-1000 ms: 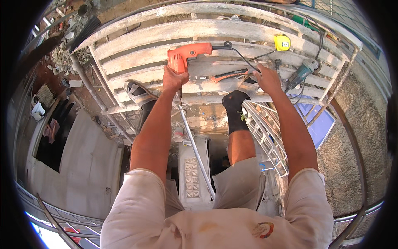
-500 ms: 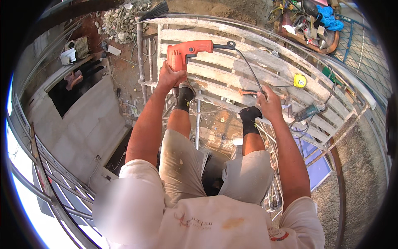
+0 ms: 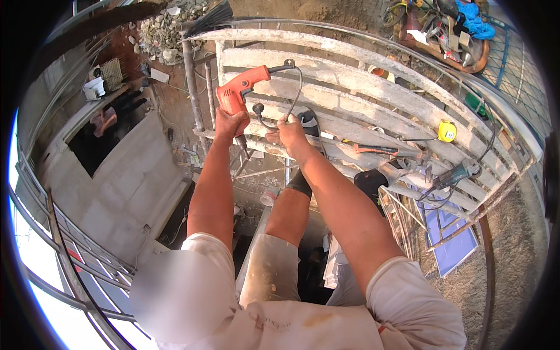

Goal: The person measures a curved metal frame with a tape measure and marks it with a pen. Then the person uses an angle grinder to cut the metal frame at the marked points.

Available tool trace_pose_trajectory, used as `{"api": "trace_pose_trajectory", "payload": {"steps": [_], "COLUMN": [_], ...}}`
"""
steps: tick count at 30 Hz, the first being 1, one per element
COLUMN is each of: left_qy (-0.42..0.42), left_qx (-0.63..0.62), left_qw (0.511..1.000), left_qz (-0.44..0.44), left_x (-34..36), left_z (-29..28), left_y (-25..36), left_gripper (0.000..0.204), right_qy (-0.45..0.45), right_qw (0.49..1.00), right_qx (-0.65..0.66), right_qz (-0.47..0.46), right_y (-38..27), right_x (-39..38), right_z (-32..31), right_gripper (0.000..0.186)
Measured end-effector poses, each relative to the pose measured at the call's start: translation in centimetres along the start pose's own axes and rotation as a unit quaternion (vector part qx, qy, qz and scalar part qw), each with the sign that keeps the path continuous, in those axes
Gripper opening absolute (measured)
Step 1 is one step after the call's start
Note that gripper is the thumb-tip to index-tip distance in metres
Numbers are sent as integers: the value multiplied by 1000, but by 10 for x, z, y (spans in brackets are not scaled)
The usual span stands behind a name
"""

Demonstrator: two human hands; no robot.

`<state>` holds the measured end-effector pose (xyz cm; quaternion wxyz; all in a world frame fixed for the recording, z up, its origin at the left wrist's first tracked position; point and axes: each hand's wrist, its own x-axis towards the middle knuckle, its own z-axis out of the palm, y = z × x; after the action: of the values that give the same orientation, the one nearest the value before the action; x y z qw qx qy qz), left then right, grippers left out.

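The left hand (image 3: 231,123) is gripping the orange electric drill (image 3: 240,90) over the plank scaffold's (image 3: 350,81) left end, body pointing right; the right hand (image 3: 290,133), just beside it, is closing on its black cord (image 3: 296,87).

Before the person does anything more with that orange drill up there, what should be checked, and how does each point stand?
1. Left hand firmly on the orange drill: ok.
2. Right hand has the black cord under control: ok.
3. Cord free of tangles along the planks: cannot tell.
4. Feet steady on the scaffold: cannot tell.
5. Loose tools, tape measure and angle grinder, away from the plank edge: not ok.
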<state>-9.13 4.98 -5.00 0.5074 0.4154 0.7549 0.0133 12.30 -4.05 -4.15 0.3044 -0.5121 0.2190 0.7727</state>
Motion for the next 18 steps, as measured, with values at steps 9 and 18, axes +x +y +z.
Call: {"api": "trace_pose_trajectory", "payload": {"steps": [9,18], "left_qy": [-42,-41], "left_qx": [-58,-120], "left_qw": [997,988], "left_qz": [30,90], "left_x": [73,61], "left_z": [62,63], "left_y": [-56,-66], "left_gripper": [70,39], "right_qy": [125,423], "right_qw": [967,762], "right_qx": [-210,-436], "right_qz": [-76,-226], "right_y": [59,-50], "right_x": [113,-27], "right_z": [-75,-237], "right_gripper": [48,70]}}
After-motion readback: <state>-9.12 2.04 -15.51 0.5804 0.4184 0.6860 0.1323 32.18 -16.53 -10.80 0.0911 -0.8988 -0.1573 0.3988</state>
